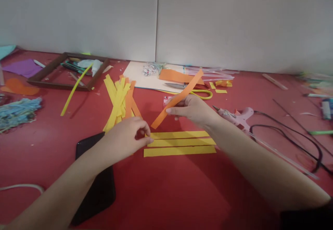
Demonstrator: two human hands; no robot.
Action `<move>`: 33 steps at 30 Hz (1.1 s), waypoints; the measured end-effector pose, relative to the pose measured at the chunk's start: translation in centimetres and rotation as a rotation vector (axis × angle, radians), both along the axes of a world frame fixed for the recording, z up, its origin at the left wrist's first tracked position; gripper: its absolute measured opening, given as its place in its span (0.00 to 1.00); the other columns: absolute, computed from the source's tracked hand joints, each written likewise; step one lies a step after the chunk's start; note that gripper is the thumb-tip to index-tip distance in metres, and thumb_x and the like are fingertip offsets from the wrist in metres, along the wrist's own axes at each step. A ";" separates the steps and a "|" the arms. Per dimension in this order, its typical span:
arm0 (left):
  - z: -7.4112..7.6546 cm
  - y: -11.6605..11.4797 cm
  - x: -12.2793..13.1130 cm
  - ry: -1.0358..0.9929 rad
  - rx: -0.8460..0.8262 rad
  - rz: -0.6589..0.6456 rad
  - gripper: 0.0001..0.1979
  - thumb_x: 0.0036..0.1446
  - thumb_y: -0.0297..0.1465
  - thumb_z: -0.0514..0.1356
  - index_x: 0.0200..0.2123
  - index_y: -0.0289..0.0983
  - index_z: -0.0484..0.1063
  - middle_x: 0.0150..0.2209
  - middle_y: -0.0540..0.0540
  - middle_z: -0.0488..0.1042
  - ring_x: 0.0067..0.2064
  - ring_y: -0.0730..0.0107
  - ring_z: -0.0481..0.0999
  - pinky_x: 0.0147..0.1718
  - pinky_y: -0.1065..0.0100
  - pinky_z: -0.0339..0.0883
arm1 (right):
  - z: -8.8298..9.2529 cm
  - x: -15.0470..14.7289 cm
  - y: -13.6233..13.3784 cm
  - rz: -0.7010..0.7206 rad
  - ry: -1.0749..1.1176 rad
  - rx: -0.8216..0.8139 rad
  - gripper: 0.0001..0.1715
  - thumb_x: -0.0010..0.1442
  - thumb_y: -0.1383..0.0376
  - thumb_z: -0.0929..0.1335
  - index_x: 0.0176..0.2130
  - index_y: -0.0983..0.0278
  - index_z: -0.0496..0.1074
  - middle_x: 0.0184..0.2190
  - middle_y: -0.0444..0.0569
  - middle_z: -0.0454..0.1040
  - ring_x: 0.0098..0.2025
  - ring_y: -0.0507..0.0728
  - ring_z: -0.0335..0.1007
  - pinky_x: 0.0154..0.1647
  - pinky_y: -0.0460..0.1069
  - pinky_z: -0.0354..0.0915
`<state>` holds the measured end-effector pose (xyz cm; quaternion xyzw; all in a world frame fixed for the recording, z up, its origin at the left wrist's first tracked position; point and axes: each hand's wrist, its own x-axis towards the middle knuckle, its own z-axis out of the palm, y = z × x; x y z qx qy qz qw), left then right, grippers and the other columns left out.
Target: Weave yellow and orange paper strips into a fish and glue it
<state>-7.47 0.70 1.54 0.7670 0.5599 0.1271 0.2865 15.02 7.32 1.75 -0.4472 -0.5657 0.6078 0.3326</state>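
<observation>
An orange paper strip (185, 92) slants upward in my right hand (191, 110), pinched between thumb and fingers near its lower part. Below it, three yellow paper strips (179, 151) lie side by side in near-parallel rows. My left hand (132, 133) is curled, with thumb and fingertips at the left ends of the upper two strips; it seems to pinch an end there, though the fingers partly hide it. Behind the left hand is a heap of loose yellow strips (117, 98) mixed with orange strips (129, 100).
A black phone-like slab (101, 192) lies under my left forearm. Yellow-handled scissors (205, 94) and an orange paper piece (171, 75) are behind. A pink glue gun (238, 117) with its black cord sits right. A brown frame (47, 82) holding tools stands back left.
</observation>
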 end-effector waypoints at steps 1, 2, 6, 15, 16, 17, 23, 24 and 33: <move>0.1 -0.1 -0.1 0.026 -0.001 -0.026 0.08 0.52 0.39 0.65 0.26 0.43 0.76 0.29 0.49 0.74 0.29 0.66 0.73 0.26 0.67 0.61 | 0.2 0.1 0.1 -0.003 -0.016 0.001 0.11 0.45 0.67 0.78 0.31 0.66 0.78 0.27 0.46 0.78 0.28 0.50 0.72 0.26 0.45 0.72; 0.1 -0.1 -0.1 0.050 -0.005 -0.046 0.07 0.52 0.39 0.65 0.25 0.43 0.77 0.29 0.49 0.74 0.29 0.66 0.73 0.26 0.67 0.60 | 0.2 0.1 0.1 0.005 -0.024 -0.001 0.11 0.45 0.67 0.78 0.31 0.66 0.77 0.27 0.46 0.78 0.27 0.50 0.72 0.27 0.46 0.73; -0.1 -0.3 -0.2 0.080 -0.010 -0.069 0.05 0.50 0.37 0.66 0.25 0.44 0.78 0.31 0.49 0.73 0.30 0.65 0.74 0.26 0.66 0.60 | -0.2 0.1 0.1 0.095 -0.029 0.017 0.10 0.45 0.69 0.77 0.31 0.66 0.77 0.26 0.44 0.78 0.27 0.51 0.74 0.31 0.48 0.75; -0.8 -0.3 -0.1 0.052 -0.082 -0.033 0.07 0.50 0.37 0.67 0.30 0.43 0.73 0.32 0.51 0.73 0.32 0.65 0.72 0.29 0.67 0.61 | -1.4 -0.4 -0.2 0.133 -0.086 0.056 0.13 0.43 0.73 0.74 0.33 0.63 0.76 0.30 0.44 0.79 0.34 0.53 0.77 0.42 0.51 0.75; -0.8 -0.3 -0.1 0.058 -0.094 -0.034 0.08 0.50 0.38 0.67 0.31 0.43 0.72 0.32 0.51 0.73 0.32 0.65 0.72 0.29 0.67 0.61 | -1.4 -0.5 -0.2 0.135 -0.091 0.054 0.13 0.44 0.73 0.74 0.33 0.63 0.76 0.30 0.44 0.79 0.34 0.53 0.77 0.42 0.51 0.75; -0.9 -0.3 -0.1 0.062 -0.107 -0.034 0.08 0.50 0.38 0.66 0.31 0.43 0.72 0.31 0.51 0.72 0.32 0.65 0.72 0.29 0.67 0.60 | -1.5 -0.5 -0.2 0.140 -0.097 0.053 0.13 0.44 0.73 0.74 0.33 0.63 0.76 0.30 0.44 0.79 0.34 0.53 0.77 0.42 0.52 0.75; -1.3 -0.4 -0.2 0.069 -0.119 -0.040 0.10 0.49 0.38 0.67 0.32 0.42 0.70 0.29 0.52 0.70 0.29 0.67 0.70 0.27 0.68 0.58 | -1.5 -0.8 -0.5 0.181 -0.133 0.098 0.09 0.47 0.73 0.72 0.33 0.63 0.75 0.29 0.43 0.78 0.31 0.53 0.76 0.37 0.50 0.74; -1.3 -0.4 -0.2 0.071 -0.121 -0.044 0.09 0.50 0.38 0.66 0.32 0.42 0.70 0.29 0.52 0.70 0.29 0.67 0.69 0.27 0.68 0.58 | -1.5 -0.8 -0.6 0.188 -0.137 0.106 0.09 0.48 0.73 0.72 0.33 0.63 0.75 0.28 0.43 0.78 0.31 0.53 0.76 0.37 0.50 0.74; -0.2 0.2 0.4 0.084 -0.201 -0.050 0.12 0.54 0.43 0.62 0.28 0.40 0.72 0.27 0.52 0.70 0.28 0.69 0.67 0.27 0.67 0.56 | -1.9 -1.4 -0.8 0.195 -0.157 0.030 0.07 0.51 0.73 0.71 0.33 0.64 0.74 0.29 0.44 0.78 0.29 0.51 0.76 0.34 0.47 0.75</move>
